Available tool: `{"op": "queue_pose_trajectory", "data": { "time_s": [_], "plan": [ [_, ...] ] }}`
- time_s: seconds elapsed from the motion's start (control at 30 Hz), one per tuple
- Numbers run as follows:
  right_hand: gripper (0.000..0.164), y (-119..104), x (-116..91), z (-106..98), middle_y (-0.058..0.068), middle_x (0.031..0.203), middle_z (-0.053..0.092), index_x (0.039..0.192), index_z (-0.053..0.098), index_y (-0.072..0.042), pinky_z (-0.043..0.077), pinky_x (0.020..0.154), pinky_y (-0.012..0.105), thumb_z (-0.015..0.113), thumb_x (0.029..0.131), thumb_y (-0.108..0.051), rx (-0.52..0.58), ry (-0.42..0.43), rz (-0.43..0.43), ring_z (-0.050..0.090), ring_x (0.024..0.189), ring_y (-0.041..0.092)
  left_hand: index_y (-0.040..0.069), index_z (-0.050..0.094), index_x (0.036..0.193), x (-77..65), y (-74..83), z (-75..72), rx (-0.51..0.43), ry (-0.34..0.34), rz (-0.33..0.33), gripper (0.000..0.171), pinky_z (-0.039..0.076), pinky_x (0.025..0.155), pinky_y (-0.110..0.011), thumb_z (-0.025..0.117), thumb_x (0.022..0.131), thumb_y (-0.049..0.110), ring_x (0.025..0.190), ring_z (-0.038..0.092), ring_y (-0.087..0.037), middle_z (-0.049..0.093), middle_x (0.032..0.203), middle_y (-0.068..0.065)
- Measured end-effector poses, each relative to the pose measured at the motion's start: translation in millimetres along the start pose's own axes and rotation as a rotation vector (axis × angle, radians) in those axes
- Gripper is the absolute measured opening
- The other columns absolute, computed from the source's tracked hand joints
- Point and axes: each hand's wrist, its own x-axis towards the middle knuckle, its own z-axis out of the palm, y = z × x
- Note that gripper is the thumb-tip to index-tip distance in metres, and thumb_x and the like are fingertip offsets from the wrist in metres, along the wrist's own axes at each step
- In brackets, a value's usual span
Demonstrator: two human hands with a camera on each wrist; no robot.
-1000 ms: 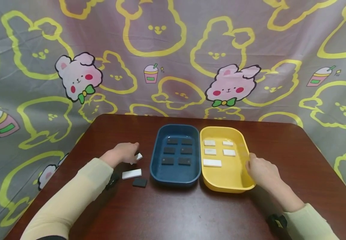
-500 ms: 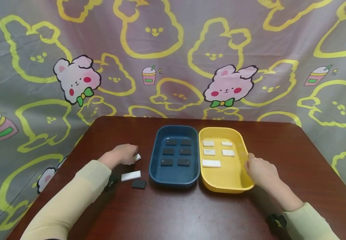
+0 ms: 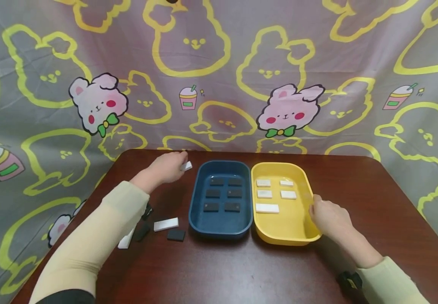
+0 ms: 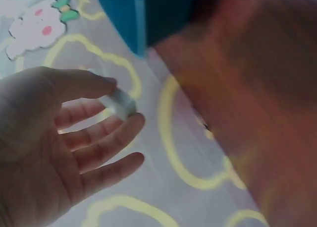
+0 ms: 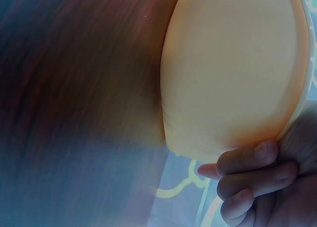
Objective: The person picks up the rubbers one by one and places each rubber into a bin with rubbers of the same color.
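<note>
My left hand (image 3: 164, 167) is raised above the table left of the blue tray (image 3: 219, 230). It pinches a small white block (image 3: 186, 166) between thumb and fingertips; the left wrist view shows this white block (image 4: 121, 104) with the other fingers spread loosely. My right hand (image 3: 332, 217) holds the right side of the yellow tray (image 3: 285, 241), its fingers curled at the rim in the right wrist view. Black blocks (image 3: 211, 207) lie in rows inside the blue tray. Several white blocks (image 3: 267, 208) lie in the yellow tray.
Left of the blue tray, a white block (image 3: 166, 224), a black block (image 3: 175, 234), another black block (image 3: 141, 232) and a second white block (image 3: 125, 241) lie on the brown table (image 3: 219, 274). The trays stand side by side. A patterned curtain (image 3: 226, 84) hangs behind the table.
My left hand has picked up the white block and carried it up and away, toward the far edge. Loose blocks under the left forearm now show. The right hand stays put.
</note>
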Motion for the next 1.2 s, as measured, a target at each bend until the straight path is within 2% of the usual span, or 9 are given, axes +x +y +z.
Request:
{"op": "queue_pose_trajectory", "data": {
  "time_s": [0.2,0.4,0.47,0.57,0.7,0.87,0.97,1.03,1.2],
  "plan": [
    [0.020,0,0,0,0.008,0.060,0.045,0.096,0.046,0.008,0.039,0.045,0.042,0.048,0.094,-0.012,-0.002,-0.006,0.006,0.046,0.051,0.025,0.002,0.054,0.113,23.3,49.2,-11.7,0.061,0.087,0.116,0.027,0.051,0.074,-0.039,0.065,0.090,0.011,0.082,0.059,-0.025,0.060,0.098,-0.012],
    [0.020,0,1,1,0.007,0.060,0.045,0.096,0.046,0.008,0.039,0.045,0.041,0.049,0.094,-0.012,0.006,-0.005,0.003,0.046,0.050,0.025,0.003,0.059,0.109,39.3,109.5,-10.6,0.112,0.136,0.299,0.017,0.050,0.067,-0.034,0.057,0.095,0.013,0.076,0.057,-0.020,0.058,0.095,-0.009],
    [0.019,0,1,1,0.007,0.060,0.045,0.096,0.046,0.007,0.039,0.045,0.040,0.049,0.094,-0.012,0.011,0.000,0.002,0.045,0.050,0.025,0.005,0.060,0.109,42.3,130.0,-8.1,0.114,0.129,0.344,0.018,0.050,0.068,-0.031,0.058,0.095,0.015,0.076,0.056,-0.018,0.059,0.096,-0.007],
    [0.019,0,1,1,0.007,0.059,0.045,0.095,0.046,0.007,0.039,0.045,0.041,0.049,0.093,-0.012,0.011,0.013,0.000,0.045,0.050,0.025,0.007,0.061,0.113,46.0,158.1,-2.7,0.111,0.070,0.400,0.020,0.050,0.071,-0.029,0.057,0.096,0.019,0.079,0.056,-0.016,0.060,0.099,-0.005],
    [0.019,1,0,2,0.007,0.058,0.045,0.095,0.046,0.007,0.039,0.044,0.041,0.049,0.093,-0.012,0.006,0.021,0.004,0.045,0.049,0.025,0.010,0.061,0.119,54.5,187.6,8.9,0.131,-0.027,0.451,0.024,0.050,0.075,-0.026,0.056,0.097,0.018,0.084,0.057,-0.014,0.060,0.103,-0.003],
    [0.020,0,0,1,0.009,0.059,0.046,0.095,0.046,0.007,0.040,0.044,0.043,0.049,0.094,-0.012,0.000,0.011,0.002,0.047,0.049,0.027,0.011,0.058,0.126,68.1,214.4,26.1,0.164,-0.133,0.444,0.031,0.048,0.075,-0.026,0.057,0.094,0.012,0.088,0.055,-0.012,0.058,0.107,-0.002],
    [0.020,1,0,1,0.009,0.059,0.046,0.095,0.045,0.008,0.040,0.044,0.044,0.049,0.093,-0.012,0.000,0.008,-0.001,0.047,0.049,0.027,0.013,0.058,0.123,77.0,229.2,36.9,0.178,-0.182,0.418,0.030,0.047,0.075,-0.025,0.060,0.093,0.013,0.089,0.054,-0.011,0.057,0.104,0.001],
    [0.020,1,0,1,0.009,0.059,0.046,0.095,0.045,0.008,0.039,0.044,0.044,0.049,0.093,-0.012,0.001,0.009,-0.004,0.047,0.049,0.028,0.015,0.060,0.116,82.5,238.4,43.1,0.184,-0.203,0.405,0.023,0.047,0.076,-0.024,0.061,0.092,0.013,0.089,0.055,-0.010,0.057,0.100,0.003],
    [0.019,-1,0,1,0.009,0.057,0.045,0.093,0.045,0.007,0.039,0.043,0.044,0.049,0.093,-0.012,-0.001,0.022,-0.008,0.047,0.048,0.028,0.018,0.061,0.102,92.1,258.0,56.2,0.211,-0.250,0.416,0.007,0.046,0.076,-0.025,0.057,0.096,0.018,0.087,0.055,-0.008,0.059,0.094,0.006]
  ]
}}
